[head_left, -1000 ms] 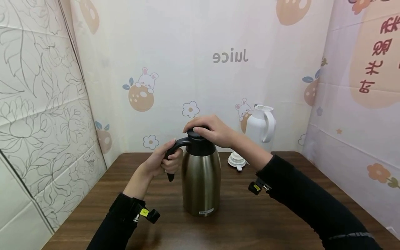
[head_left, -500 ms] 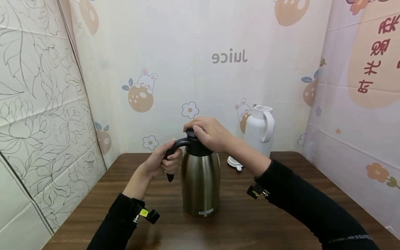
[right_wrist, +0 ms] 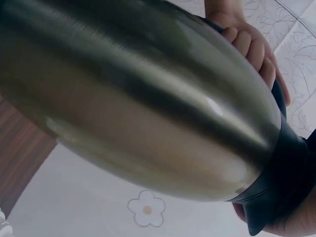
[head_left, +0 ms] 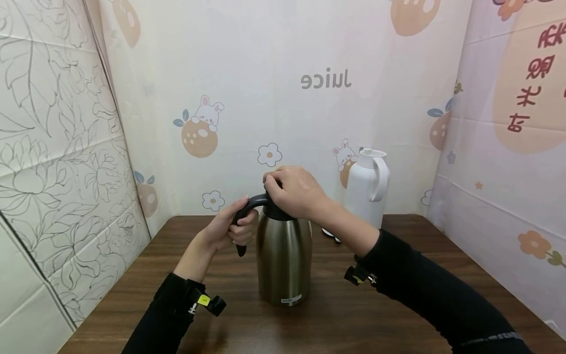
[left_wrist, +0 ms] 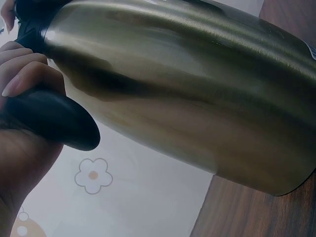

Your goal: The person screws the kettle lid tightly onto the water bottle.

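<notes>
A gold-brown metal thermos jug (head_left: pixel 284 260) stands upright on the wooden table, its spout end away from the handle side. My left hand (head_left: pixel 222 229) grips the black handle (head_left: pixel 258 200), fingers wrapped round it; the handle's rounded lower end (left_wrist: pixel 74 126) shows below them in the left wrist view. On top of the jug, my right hand (head_left: pixel 298 192) holds the black lid with curled fingers and covers most of it. Below that hand the black collar (head_left: pixel 275 212) is partly visible. In the right wrist view the black spout (right_wrist: pixel 256 217) points down beside the right hand.
Behind my right forearm stands a white jug (head_left: pixel 364 196) with an uncovered top. A white lid (head_left: pixel 329 233) lies beside it, mostly hidden by the forearm. Printed cloth walls (head_left: pixel 247 64) enclose the table (head_left: pixel 212 314) at the back and both sides.
My right hand has turned on the lid, its fingers curling in more and its wrist dropping slightly. The forearm now hides more of the white lid. The left hand and jug stay put.
</notes>
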`<state>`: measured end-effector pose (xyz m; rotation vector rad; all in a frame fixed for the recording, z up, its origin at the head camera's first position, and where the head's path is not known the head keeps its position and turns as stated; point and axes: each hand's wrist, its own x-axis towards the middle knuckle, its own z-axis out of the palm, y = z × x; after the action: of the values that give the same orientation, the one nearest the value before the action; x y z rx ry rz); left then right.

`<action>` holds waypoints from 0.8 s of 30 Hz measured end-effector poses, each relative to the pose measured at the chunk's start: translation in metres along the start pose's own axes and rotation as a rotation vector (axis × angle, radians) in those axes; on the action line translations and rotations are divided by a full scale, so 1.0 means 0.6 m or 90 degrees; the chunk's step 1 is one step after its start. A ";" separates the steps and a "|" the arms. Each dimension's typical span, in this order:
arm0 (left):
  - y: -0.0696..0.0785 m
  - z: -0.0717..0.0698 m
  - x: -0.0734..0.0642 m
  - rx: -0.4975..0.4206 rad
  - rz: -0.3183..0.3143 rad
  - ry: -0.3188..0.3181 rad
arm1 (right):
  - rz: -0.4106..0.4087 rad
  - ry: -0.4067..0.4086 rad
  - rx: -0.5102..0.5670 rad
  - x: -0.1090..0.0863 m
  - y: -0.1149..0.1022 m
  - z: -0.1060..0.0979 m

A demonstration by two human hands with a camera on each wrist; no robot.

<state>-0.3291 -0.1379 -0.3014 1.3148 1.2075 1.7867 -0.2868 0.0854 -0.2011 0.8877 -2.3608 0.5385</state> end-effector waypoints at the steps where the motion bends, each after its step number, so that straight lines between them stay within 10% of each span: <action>1: 0.000 0.000 0.000 0.001 0.001 0.000 | 0.006 -0.003 -0.006 0.000 -0.001 -0.001; 14: -0.004 -0.007 0.003 -0.004 0.016 -0.043 | -0.007 -0.102 -0.038 -0.003 0.008 -0.018; 24: -0.004 -0.008 0.004 -0.016 0.009 -0.043 | -0.253 -0.094 0.107 0.017 0.066 -0.021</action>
<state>-0.3346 -0.1364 -0.3032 1.3623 1.1390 1.7479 -0.3163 0.1149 -0.1917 1.4769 -2.2013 0.5243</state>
